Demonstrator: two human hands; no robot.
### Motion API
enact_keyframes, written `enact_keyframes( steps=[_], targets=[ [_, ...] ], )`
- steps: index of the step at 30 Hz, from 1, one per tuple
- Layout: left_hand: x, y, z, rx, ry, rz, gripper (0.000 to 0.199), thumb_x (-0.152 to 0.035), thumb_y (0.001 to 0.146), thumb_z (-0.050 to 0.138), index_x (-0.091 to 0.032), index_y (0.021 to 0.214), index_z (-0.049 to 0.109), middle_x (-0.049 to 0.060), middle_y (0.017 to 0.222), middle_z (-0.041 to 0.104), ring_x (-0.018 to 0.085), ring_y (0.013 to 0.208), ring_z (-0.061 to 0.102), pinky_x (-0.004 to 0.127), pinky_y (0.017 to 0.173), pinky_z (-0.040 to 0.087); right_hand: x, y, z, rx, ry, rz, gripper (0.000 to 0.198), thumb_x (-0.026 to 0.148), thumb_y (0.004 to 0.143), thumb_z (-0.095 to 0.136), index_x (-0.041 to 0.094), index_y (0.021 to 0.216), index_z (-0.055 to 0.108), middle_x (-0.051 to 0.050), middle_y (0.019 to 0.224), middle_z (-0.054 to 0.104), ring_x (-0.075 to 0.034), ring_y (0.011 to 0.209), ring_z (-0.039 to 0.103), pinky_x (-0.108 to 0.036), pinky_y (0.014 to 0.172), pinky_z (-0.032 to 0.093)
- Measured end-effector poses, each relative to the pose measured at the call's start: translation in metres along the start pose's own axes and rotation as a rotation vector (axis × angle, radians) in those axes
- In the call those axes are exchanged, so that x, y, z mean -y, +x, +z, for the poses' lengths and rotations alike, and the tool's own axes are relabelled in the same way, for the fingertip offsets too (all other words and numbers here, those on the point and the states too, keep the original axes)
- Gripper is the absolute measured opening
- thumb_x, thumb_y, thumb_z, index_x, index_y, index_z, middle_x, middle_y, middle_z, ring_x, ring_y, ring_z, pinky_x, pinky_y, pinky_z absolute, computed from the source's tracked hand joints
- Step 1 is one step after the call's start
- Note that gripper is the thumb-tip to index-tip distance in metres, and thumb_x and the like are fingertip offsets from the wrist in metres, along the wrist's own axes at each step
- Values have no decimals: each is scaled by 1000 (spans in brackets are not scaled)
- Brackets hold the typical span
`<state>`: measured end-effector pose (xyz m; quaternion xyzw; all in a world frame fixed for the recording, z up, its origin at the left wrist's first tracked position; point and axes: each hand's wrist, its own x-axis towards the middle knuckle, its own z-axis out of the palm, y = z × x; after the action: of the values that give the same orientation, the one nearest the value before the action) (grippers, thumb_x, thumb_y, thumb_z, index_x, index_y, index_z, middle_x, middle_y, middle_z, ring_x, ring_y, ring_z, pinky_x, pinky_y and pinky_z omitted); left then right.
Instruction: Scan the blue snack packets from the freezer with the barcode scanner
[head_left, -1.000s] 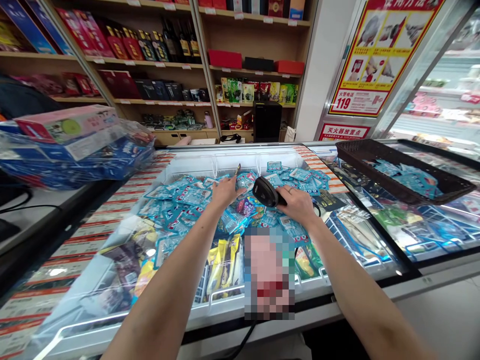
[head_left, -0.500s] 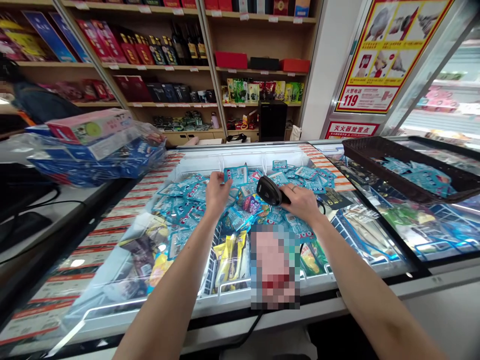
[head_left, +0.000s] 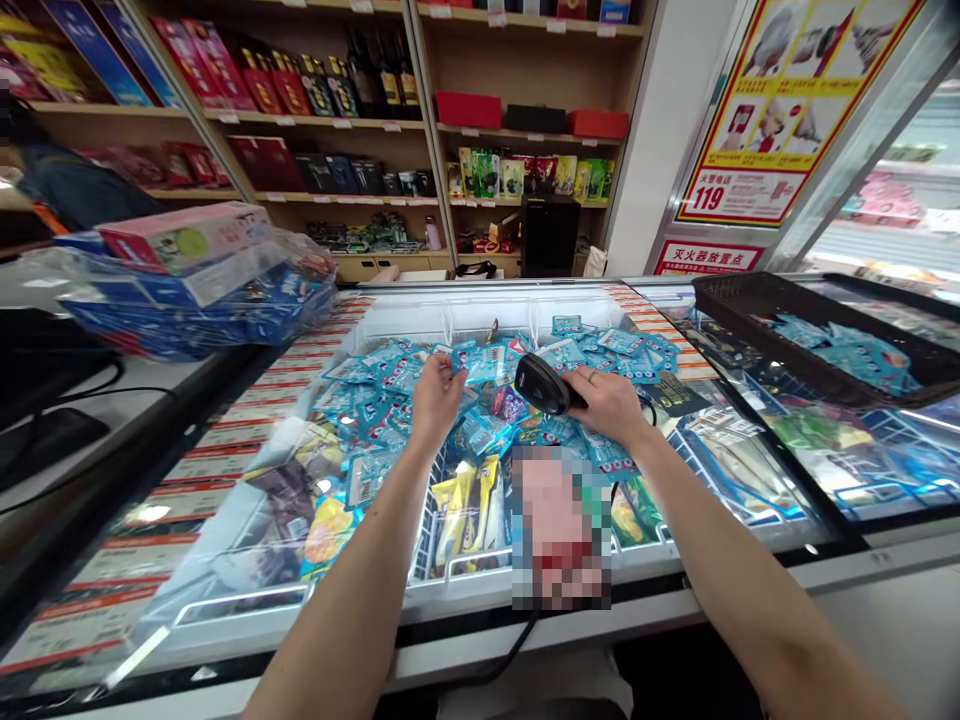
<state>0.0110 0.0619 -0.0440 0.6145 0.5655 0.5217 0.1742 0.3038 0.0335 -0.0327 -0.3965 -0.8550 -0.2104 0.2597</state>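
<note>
My left hand (head_left: 438,396) pinches the left edge of a small blue packet (head_left: 484,364) above the glass top of a freezer. In my right hand (head_left: 609,404), closed around its handle, is a black barcode scanner (head_left: 541,384), its head pointing left towards the packet. Many similar blue packets lie spread over the glass around both hands, with one loose packet (head_left: 373,474) near my left forearm. A small purple packet (head_left: 508,403) lies between the hands.
A brown basket (head_left: 817,385) with more blue packets stands at the right. Plastic-wrapped blue boxes (head_left: 202,310) are stacked at the left, under a pink box (head_left: 187,237). Yellow wrapped goods (head_left: 469,505) show inside the freezer. Stocked shelves (head_left: 390,125) and a person (head_left: 79,180) are behind.
The blue packet in my left hand has dropped slightly and tipped flatter. My right hand keeps the scanner in nearly the same place. The whole view has shifted a little.
</note>
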Motion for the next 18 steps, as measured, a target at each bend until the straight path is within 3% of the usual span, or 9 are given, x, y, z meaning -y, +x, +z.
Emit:
enact_keyframes(
  steps=[6, 18],
  targets=[
    [-1, -2, -1, 5, 69, 28, 21, -34, 81, 54, -22, 93, 43, -7, 59, 42, 11, 51, 42, 24, 54, 31, 2, 0, 1, 10, 5, -11, 45, 43, 89, 53, 15, 125, 55, -10, 104, 66, -21, 86, 61, -30, 72, 38],
    [1, -1, 0, 7, 120, 21, 21, -35, 81, 53, -22, 94, 43, -6, 62, 49, 12, 53, 47, 25, 55, 32, 6, 1, -1, 39, -19, -14, 35, 42, 89, 53, 16, 111, 59, -8, 101, 67, -20, 81, 61, -30, 70, 36]
  ],
)
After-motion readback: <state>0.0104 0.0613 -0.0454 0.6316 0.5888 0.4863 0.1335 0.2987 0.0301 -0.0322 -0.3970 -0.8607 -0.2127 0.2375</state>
